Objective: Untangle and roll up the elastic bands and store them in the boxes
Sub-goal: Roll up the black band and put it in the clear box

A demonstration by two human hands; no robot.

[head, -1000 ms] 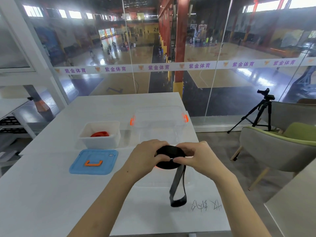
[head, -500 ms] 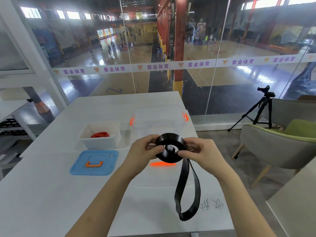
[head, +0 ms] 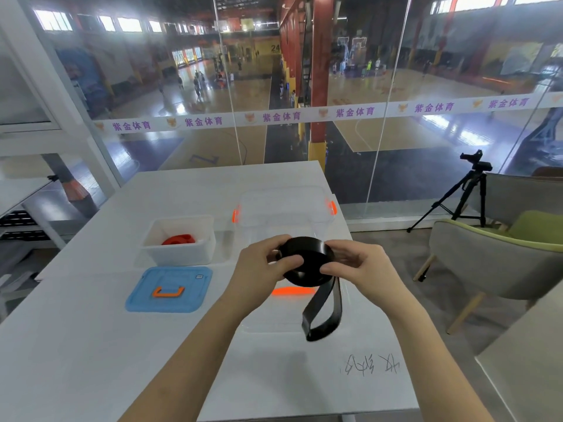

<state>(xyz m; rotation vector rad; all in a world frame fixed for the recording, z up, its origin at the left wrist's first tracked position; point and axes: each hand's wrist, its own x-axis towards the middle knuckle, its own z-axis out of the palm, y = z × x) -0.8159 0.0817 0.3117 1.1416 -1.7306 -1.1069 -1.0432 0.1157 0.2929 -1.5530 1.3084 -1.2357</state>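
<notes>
A red band (head: 179, 239) sat rolled in its box (head: 179, 256). Left hand (head: 261, 268) and right hand (head: 358, 266) gripped the part-rolled black band (head: 307, 254).

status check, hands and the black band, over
Left hand and right hand both gripping black band coil. Loose tail hanging, not yet rolled. Clear box open behind, nothing blocking.

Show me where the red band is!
In the head view, the red band lies inside the white box, left on the table, behind the blue lid.
</notes>
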